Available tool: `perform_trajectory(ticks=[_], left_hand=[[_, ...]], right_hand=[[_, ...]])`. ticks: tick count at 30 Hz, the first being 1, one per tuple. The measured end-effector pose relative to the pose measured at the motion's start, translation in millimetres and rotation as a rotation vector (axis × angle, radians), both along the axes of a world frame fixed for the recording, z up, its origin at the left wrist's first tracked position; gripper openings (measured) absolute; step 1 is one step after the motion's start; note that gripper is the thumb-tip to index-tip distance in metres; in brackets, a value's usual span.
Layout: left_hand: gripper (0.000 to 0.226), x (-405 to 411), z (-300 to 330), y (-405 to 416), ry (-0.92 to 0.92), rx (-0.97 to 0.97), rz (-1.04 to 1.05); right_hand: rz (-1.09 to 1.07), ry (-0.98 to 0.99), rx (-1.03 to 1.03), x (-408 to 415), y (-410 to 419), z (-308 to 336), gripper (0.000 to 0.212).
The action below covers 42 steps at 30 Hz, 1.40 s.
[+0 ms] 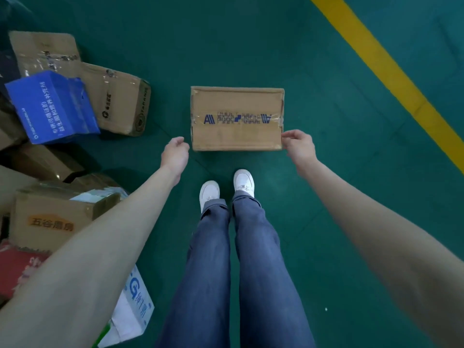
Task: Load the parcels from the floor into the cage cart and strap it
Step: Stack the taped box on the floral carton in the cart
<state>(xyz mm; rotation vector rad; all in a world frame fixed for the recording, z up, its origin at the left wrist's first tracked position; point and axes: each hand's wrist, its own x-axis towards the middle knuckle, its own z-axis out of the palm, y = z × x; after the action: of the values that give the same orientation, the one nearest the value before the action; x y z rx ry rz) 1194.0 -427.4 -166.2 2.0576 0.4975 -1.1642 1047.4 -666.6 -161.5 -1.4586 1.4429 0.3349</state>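
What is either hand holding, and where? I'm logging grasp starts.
Nothing yet. The left hand hangs short of the taped box; the right hand reaches its near right corner.

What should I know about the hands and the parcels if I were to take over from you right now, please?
Left hand: loosely curled, holding nothing, just off the near left corner of the brown taped cardboard box.
Right hand: fingertips at the box's near right corner; contact unclear, no grip yet.
The box lies alone on the green floor ahead of the feet. More parcels are piled at the left, among them a blue carton.
Cage cart: not in view.
Left to do: lift this box, load the pile, strap the cart.
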Motion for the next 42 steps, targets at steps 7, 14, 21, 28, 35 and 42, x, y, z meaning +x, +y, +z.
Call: perform_trajectory(ticks=[7,14,21,28,35,42], left_hand=[[0.051,17,-125,-30,0.064,-0.005,-0.003],[0.040,27,-186,-45,0.044,0.025,0.141],[0.054,26,-140,-37,0.103,-0.004,0.223],[0.043,-3,18,6,0.075,0.008,0.334],[0.051,-50,165,77,-0.015,-0.029,0.513],[0.052,-102,235,148,-0.141,0.002,0.744]], right_hand=[[-0.008,0.081,0.026,12,-31,-133,0.061],[-0.055,0.045,0.154,10,-43,-197,0.064],[-0.136,0.006,0.255,8,-35,-162,0.038],[-0.041,-0.023,0.238,5,-6,-15,0.039],[0.200,-0.029,0.132,9,34,138,0.070],[0.367,-0.096,0.161,16,92,214,0.058]])
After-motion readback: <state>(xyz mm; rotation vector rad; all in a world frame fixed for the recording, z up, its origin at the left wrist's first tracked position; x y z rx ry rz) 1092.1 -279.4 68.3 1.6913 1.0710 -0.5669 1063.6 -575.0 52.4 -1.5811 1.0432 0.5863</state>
